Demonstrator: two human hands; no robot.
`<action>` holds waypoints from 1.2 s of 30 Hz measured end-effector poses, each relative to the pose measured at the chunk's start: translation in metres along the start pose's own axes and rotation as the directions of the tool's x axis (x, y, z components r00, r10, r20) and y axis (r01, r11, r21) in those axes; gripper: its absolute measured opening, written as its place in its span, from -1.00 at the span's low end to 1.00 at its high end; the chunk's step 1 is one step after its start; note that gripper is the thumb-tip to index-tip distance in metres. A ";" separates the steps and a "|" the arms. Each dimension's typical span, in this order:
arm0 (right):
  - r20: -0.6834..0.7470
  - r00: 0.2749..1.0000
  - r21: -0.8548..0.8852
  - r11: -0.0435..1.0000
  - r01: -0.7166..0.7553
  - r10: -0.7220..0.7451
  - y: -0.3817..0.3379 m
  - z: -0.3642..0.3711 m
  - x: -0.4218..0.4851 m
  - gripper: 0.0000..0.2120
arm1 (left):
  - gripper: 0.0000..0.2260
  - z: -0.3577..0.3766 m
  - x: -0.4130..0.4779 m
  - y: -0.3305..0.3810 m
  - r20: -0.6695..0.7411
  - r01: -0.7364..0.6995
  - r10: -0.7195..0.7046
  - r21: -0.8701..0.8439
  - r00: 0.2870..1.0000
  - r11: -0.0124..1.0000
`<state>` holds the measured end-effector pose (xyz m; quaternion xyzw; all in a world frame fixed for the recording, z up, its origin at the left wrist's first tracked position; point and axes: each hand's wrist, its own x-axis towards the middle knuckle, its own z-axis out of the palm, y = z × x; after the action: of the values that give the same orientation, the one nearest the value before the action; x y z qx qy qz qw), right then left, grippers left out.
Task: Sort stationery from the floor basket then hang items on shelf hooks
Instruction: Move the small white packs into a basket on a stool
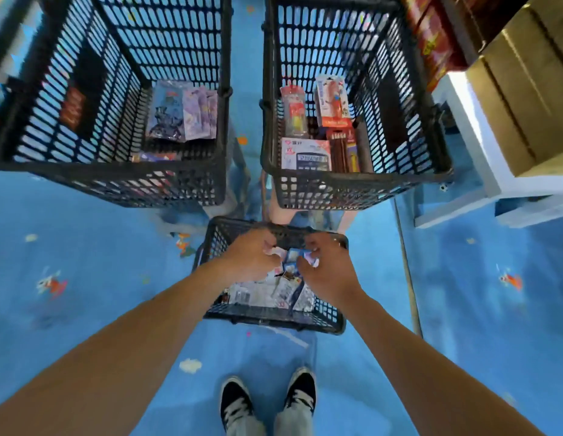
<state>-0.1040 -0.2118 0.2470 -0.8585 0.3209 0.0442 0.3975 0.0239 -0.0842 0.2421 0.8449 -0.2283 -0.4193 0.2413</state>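
Observation:
A small black floor basket [332, 324] sits on the blue floor just ahead of my shoes, filled with several small packets [264, 292] of stationery. Both my hands reach down into it. My left hand [248, 258] has its fingers curled around small blue-and-white packets [294, 258] near the basket's far side. My right hand [327, 269] pinches the same cluster from the right. What lies under my hands is hidden.
Two tall black mesh baskets stand beyond. The left basket [116, 180] holds purple and blue packs [182, 110]. The right basket [352, 187] holds a boxed calculator [305, 154], pens and carded items. A white shelf base [481, 146] with cardboard boxes [522, 89] is at right.

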 end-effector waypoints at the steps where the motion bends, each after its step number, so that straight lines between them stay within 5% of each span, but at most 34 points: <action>1: 0.029 0.998 0.012 0.998 -0.054 0.054 0.018 0.018 0.001 -0.73 | -0.69 0.017 0.010 -0.019 0.005 0.032 -0.032 0.027 0.999 0.999; 8: 0.194 0.952 -0.016 0.971 -0.237 0.236 0.130 0.136 0.017 -0.64 | -0.57 0.118 0.059 -0.146 0.024 0.199 -0.205 0.152 0.978 0.968; 16: 0.287 0.938 -0.155 0.976 -0.155 0.195 0.204 0.249 0.087 -0.54 | -0.48 0.186 0.152 -0.248 -0.028 0.347 -0.352 0.259 0.936 0.902; 21: 0.291 0.950 -0.263 0.964 -0.033 0.112 0.232 0.312 0.148 -0.52 | -0.28 0.217 0.217 -0.294 -0.126 0.328 -0.305 0.436 0.944 0.838; 26: 0.272 0.960 -0.365 0.930 0.043 0.062 0.242 0.348 0.198 -0.45 | -0.31 0.228 0.264 -0.328 -0.140 0.238 -0.192 0.596 0.971 0.767; 31: 0.258 0.963 -0.425 0.904 0.044 0.075 0.250 0.367 0.219 -0.31 | -0.28 0.219 0.281 -0.332 -0.093 0.139 -0.103 0.712 0.990 0.688; 36: 0.276 0.947 -0.273 0.958 -0.084 0.162 0.263 0.380 0.219 -0.23 | -0.36 0.210 0.287 -0.325 0.014 0.045 -0.084 0.756 0.996 0.653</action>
<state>-0.0173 -0.1798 -0.2563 -0.8647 0.3027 0.2381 0.3226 0.0680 -0.0452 -0.2363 0.8660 -0.3575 -0.3149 -0.1519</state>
